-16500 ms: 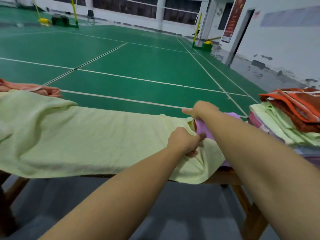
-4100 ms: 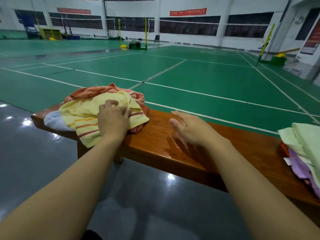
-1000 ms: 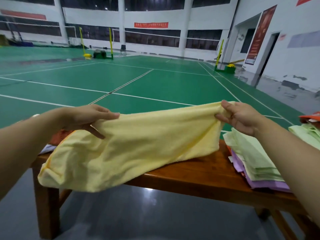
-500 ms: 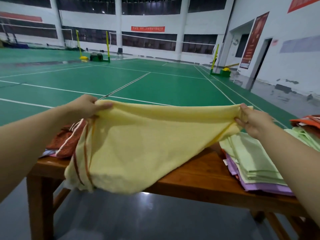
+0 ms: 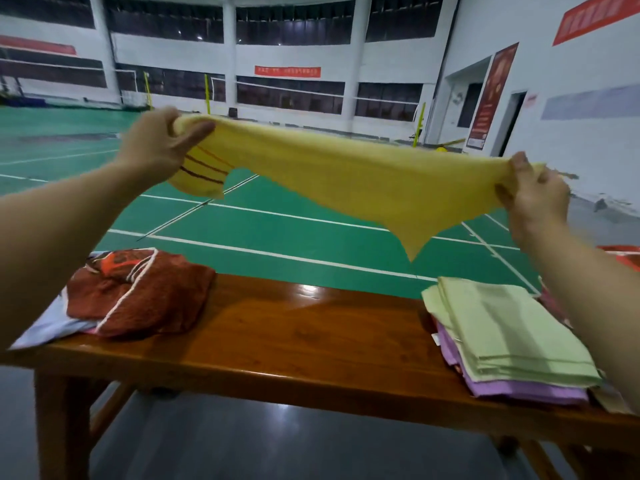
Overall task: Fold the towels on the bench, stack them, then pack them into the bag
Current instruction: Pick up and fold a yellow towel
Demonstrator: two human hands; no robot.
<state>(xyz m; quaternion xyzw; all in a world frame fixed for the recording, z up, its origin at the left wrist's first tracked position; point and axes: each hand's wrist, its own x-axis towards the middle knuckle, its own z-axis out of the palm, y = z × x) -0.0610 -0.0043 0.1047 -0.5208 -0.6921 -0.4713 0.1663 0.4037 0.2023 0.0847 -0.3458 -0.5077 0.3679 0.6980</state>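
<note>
A yellow towel with dark red stripes at one end is stretched in the air above the wooden bench. My left hand grips its striped left end, and my right hand pinches its right end. On the right of the bench lies a folded stack with a pale green towel on top of a purple towel. An unfolded red-brown towel with white lines is heaped at the left end, over a pale blue-white cloth.
More red and orange fabric shows at the far right edge behind my right arm. The bench stands on grey floor beside a green badminton court. No bag is in view.
Both hands have lifted the yellow towel well above the bench and pulled it taut; it hung down over the bench's front edge half a second ago. The view has tilted up.
</note>
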